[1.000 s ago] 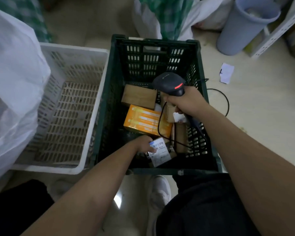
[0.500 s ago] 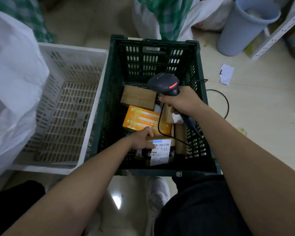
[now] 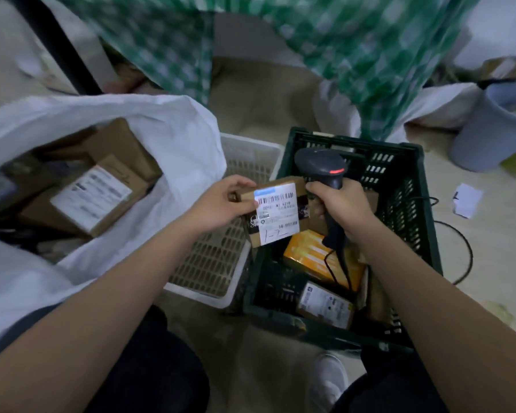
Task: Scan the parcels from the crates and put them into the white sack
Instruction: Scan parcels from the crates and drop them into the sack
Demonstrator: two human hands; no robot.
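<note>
A small brown parcel (image 3: 276,214) with a white barcode label facing up is held in the air at the centre of the view, over the seam between the two crates. The left hand (image 3: 221,204) grips its left edge, thumb on the label side and fingers (image 3: 239,183) curled round the top edge. At 3 o'clock from the parcel, just beside it, the right hand (image 3: 340,208) has its fingers wrapped tight round the handle of a black barcode scanner (image 3: 320,166); the scanner's head sits at 1 o'clock from the parcel with a red light glowing on it, and its black cable (image 3: 338,263) drops down into the crate.

Below and to the right, from 3 to 5 o'clock, stands the dark green crate (image 3: 405,210). In it lie an orange box (image 3: 307,254) directly under the scanner handle, and a labelled brown parcel (image 3: 325,305) at 5 o'clock near the crate's near wall. Touching the green crate on its left, at 7 o'clock from the held parcel, is the white crate (image 3: 215,263), its slotted floor showing.

At 9 o'clock the white sack (image 3: 167,129) lies open, its mouth towards the person; inside are several brown parcels, the largest one (image 3: 93,195) with a white label, blurred.

Farther out, green checked cloth (image 3: 355,55) hangs at 12 to 1 o'clock, a grey-blue bin (image 3: 489,132) stands at 2 o'clock, and a scrap of white paper (image 3: 466,199) lies on the floor at 3 o'clock. A white shoe (image 3: 328,380) shows at 6 o'clock.
</note>
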